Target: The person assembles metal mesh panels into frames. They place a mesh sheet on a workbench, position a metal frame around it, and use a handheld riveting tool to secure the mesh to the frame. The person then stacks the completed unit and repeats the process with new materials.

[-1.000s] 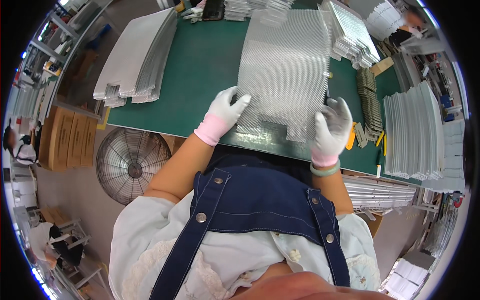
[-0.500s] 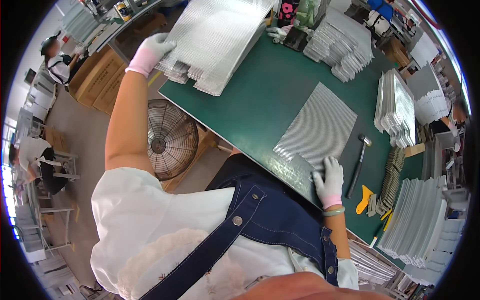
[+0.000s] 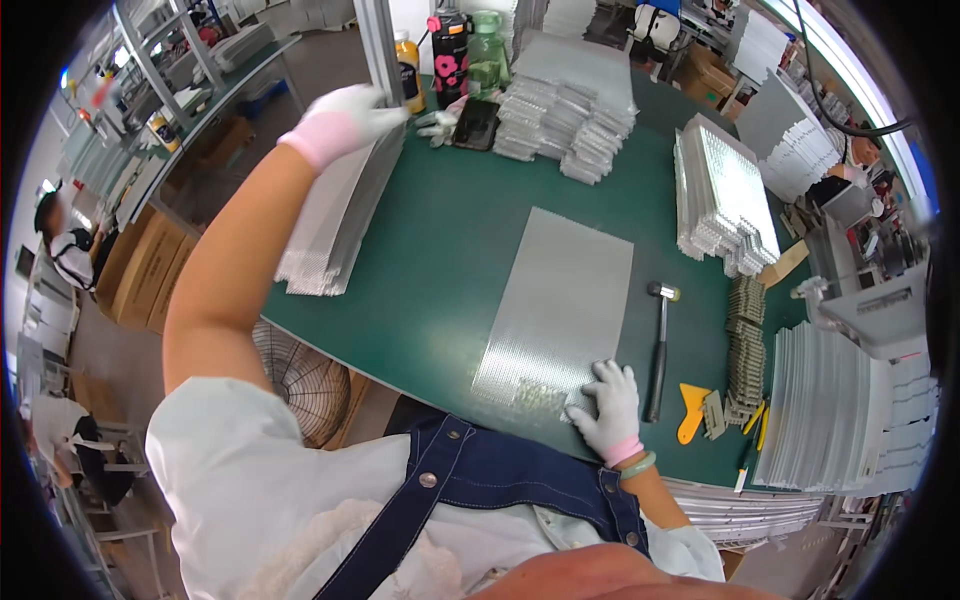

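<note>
A silver sheet with a fine cell pattern [image 3: 565,300] lies on the green tabletop [image 3: 430,260]. My right hand [image 3: 607,405], in a white glove with a pink cuff, rests with spread fingers at its near right corner. My left hand [image 3: 350,118], gloved alike, reaches over the far end of a stack of similar sheets [image 3: 345,225] at the table's left side. Its fingers point right, slightly smeared; whether they grip a sheet is hidden. My left forearm covers part of that stack. A black-handled hammer [image 3: 660,350] lies to the right of the single sheet.
More sheet stacks stand at the back [image 3: 570,100] and right [image 3: 725,195]. A yellow scraper [image 3: 692,412] lies near a row of grey-green pieces [image 3: 745,345]. Bottles [image 3: 487,55] and a phone [image 3: 476,125] sit behind. A fan [image 3: 300,385] stands below the left edge.
My left hand has moved from the left stack's near side to its far end. My right hand stays at the single sheet's near corner. The whole view has swung left.
</note>
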`<move>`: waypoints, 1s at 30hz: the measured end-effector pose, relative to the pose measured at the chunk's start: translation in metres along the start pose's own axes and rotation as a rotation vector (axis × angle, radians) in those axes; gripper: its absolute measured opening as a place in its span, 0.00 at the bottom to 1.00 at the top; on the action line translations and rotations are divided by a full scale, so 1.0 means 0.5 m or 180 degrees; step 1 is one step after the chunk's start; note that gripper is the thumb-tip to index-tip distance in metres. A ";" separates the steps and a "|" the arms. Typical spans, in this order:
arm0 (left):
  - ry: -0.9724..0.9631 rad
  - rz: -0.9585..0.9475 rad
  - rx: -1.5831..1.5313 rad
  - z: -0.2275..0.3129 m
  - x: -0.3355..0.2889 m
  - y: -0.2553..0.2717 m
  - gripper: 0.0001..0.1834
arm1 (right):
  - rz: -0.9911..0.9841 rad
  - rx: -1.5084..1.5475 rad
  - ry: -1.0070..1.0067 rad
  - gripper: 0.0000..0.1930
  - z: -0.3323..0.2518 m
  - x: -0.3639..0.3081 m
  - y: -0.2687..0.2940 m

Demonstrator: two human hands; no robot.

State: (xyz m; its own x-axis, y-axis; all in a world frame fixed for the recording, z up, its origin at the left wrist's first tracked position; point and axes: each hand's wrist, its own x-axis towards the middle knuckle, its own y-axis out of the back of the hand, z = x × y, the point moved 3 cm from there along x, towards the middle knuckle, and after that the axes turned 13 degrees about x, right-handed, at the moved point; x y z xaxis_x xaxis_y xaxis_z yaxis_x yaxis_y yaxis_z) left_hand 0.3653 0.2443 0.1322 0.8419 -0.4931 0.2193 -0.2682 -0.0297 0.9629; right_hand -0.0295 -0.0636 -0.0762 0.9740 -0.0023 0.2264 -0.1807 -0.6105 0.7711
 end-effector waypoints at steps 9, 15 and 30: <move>0.0840 -0.0451 -0.0603 0.255 0.447 -0.050 0.42 | -0.0213 0.0040 -0.0024 0.23 -0.005 0.018 0.021; 0.0775 0.0434 0.0847 0.345 0.440 -0.029 0.31 | -0.0153 0.0164 -0.0052 0.25 0.022 0.019 0.017; -0.0957 0.1034 -0.5427 0.201 0.297 0.118 0.26 | 0.0321 0.0450 0.0285 0.24 -0.005 0.010 0.042</move>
State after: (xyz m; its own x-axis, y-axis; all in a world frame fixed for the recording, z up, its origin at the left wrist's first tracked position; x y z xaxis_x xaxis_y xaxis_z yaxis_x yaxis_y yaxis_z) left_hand 0.4276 0.0821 0.2056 0.6983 -0.4284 0.5734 0.5172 0.8558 0.0095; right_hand -0.0286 -0.0742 -0.0574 0.9348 -0.0026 0.3551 -0.2497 -0.7158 0.6521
